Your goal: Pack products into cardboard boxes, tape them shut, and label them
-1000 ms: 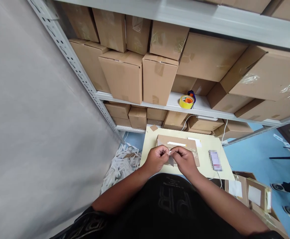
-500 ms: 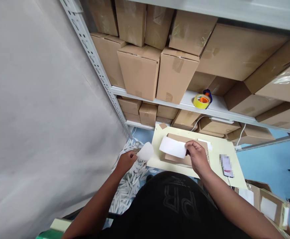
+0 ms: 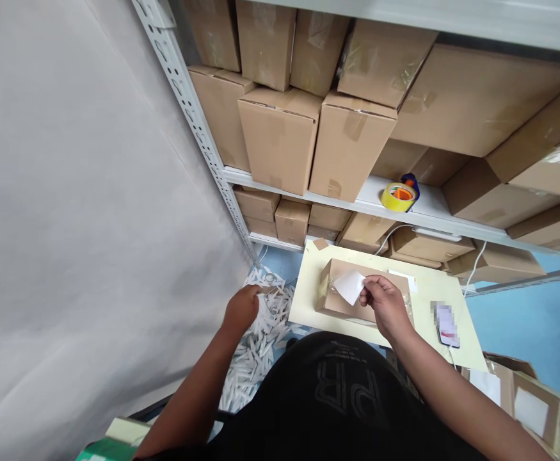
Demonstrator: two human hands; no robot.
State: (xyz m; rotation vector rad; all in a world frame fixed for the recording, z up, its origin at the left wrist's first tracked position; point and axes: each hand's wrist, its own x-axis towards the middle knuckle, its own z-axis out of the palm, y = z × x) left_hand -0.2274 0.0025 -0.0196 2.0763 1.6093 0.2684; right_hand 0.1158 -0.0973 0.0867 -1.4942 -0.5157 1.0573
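Observation:
My right hand [image 3: 380, 301] pinches a white label [image 3: 348, 285] above a small cardboard box [image 3: 337, 301] that lies on a pale yellow table [image 3: 303, 294]. My left hand [image 3: 242, 307] hangs off the table's left side, over a heap of white paper strips [image 3: 255, 352] on the floor. Its fingers are curled loosely and nothing shows in them. The label is bent and partly covers the top of the box.
A phone [image 3: 447, 318] on a cable lies at the table's right end. A metal rack behind holds many cardboard boxes [image 3: 280, 137] and a yellow tape roll [image 3: 397, 195]. A grey wall [image 3: 78, 224] stands at the left. Open cartons [image 3: 524, 397] sit at lower right.
My hands were together peeling a label over the box. The left hand swung out left with the backing sheet, which is now gone from it. The right hand keeps the label over the box.

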